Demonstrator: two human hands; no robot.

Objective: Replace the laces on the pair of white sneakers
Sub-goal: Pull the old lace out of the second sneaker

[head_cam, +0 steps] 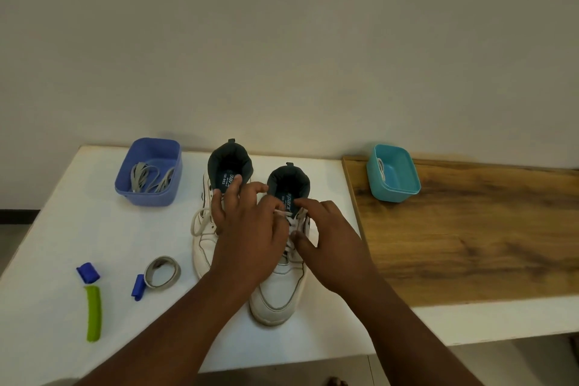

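White desk (94, 229) carries two sneakers, both laced with white laces, so I judge the job barely begun. My left hand (247, 229) and right hand (332, 244) each pinch the lace (289, 222) atop the right sneaker (279, 288); the left sneaker (203, 247) waits at nine o'clock. Two tubs: purple tub (148, 172) holding grey laces (150, 178) at ten o'clock, teal tub (393, 177) at two.

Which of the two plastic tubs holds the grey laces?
The purple tub left of the sneakers holds grey laces; the teal tub holds one thin white lace.
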